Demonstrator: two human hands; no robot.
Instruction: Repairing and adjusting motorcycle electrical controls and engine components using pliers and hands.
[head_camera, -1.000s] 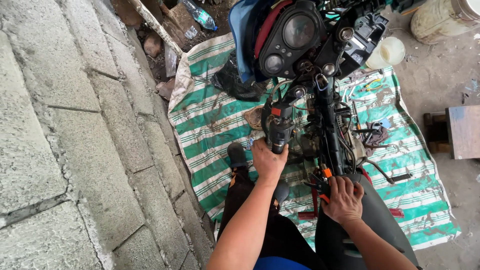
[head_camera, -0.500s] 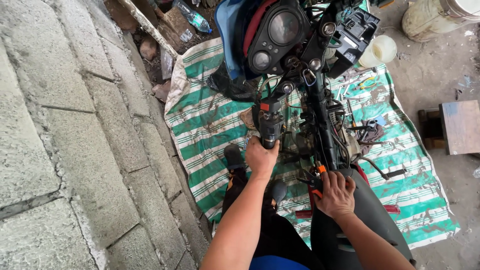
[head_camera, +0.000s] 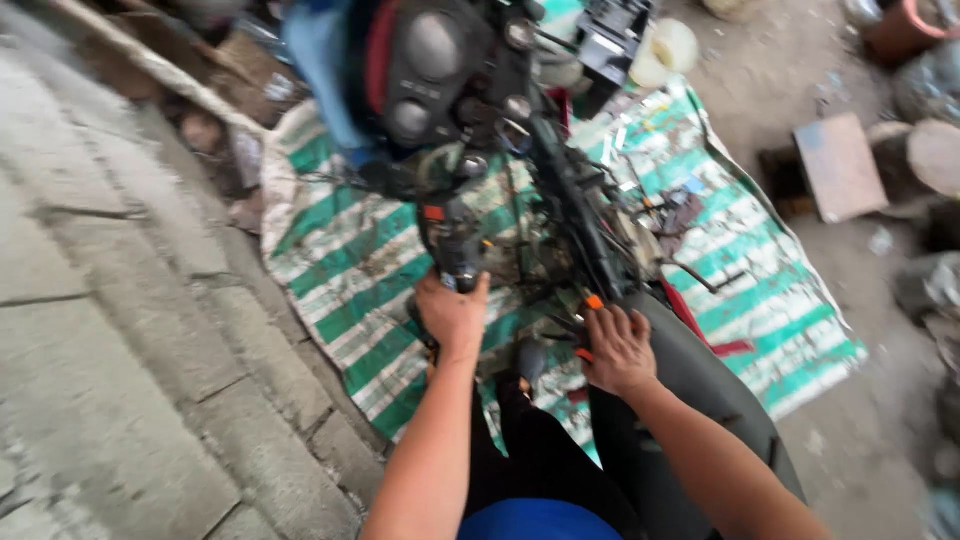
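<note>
A black, grimy motorcycle handlebar switch housing with a red button stands upright above a green-striped tarp.

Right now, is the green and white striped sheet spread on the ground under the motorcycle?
Yes, the striped sheet lies flat on the ground beneath the motorcycle.

green striped tarp, wooden block, stone wall.

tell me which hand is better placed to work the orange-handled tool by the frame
Right, probably. The right hand already rests on the orange-handled tool beside the black frame tube. The left hand is busy gripping the handlebar grip, farther away.
</note>
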